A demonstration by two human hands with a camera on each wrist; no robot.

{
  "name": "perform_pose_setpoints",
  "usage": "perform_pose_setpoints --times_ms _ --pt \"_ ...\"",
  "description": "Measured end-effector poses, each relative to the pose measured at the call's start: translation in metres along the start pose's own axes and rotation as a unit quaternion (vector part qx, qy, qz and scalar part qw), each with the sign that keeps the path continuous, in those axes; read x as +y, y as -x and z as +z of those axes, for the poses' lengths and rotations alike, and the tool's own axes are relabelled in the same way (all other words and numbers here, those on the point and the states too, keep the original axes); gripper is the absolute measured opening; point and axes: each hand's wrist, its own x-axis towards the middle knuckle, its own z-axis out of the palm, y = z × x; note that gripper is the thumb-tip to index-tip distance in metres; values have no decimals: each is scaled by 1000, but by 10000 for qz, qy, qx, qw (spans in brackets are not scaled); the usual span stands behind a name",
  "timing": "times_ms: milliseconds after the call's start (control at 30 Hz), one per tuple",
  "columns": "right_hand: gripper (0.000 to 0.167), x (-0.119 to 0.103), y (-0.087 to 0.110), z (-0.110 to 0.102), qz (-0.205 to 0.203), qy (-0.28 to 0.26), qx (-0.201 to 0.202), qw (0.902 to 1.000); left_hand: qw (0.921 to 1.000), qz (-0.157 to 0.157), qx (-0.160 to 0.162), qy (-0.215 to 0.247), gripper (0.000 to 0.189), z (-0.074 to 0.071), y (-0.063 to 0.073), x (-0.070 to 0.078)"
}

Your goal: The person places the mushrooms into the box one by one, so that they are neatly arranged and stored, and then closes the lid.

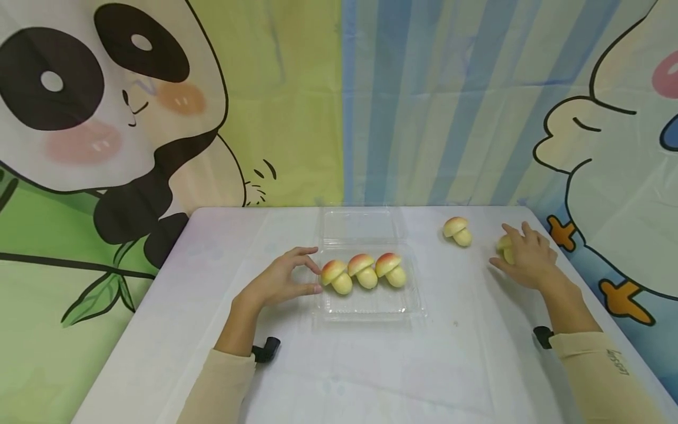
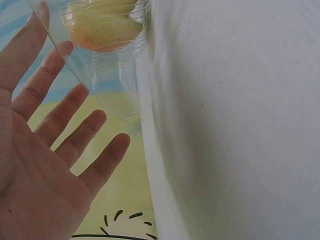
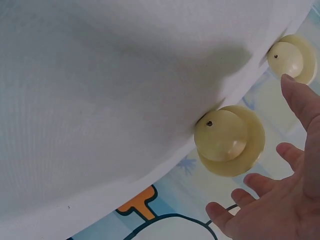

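Three toy mushrooms (image 1: 362,272) with red-yellow caps stand in a row inside a clear plastic box (image 1: 365,307), its lid folded back. My left hand (image 1: 283,278) is at the box's left side, thumb and fingers spread along its edge; in the left wrist view the fingers (image 2: 65,112) look straight and relaxed. At the right of the table, my right hand (image 1: 529,259) reaches over another toy mushroom (image 1: 507,249), partly hidden by it. The right wrist view shows that mushroom (image 3: 225,137) beside the spread fingers, not gripped.
One more toy mushroom (image 1: 458,231) lies between the box and my right hand, near the back of the white table (image 1: 402,371). A cloth backdrop (image 1: 424,106) with cartoon animals rises behind the table's back edge.
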Motion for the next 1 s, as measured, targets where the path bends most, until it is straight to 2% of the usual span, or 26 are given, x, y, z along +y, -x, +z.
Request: perform_pose_setpoints --times_ms 233,400,667,1000 --pt "90 5 3 -3 147 -17 -187 9997 10000 17 18 -9 30 0 0 1" --pt "84 11 6 -1 46 -34 -154 9999 10000 43 11 -13 32 0 1 0" --pt "81 11 10 -1 117 -494 -353 9981 10000 89 15 -11 32 1 1 0" --pt "60 10 12 -3 19 -720 -385 9967 9999 95 20 -65 33 1 -1 -1"
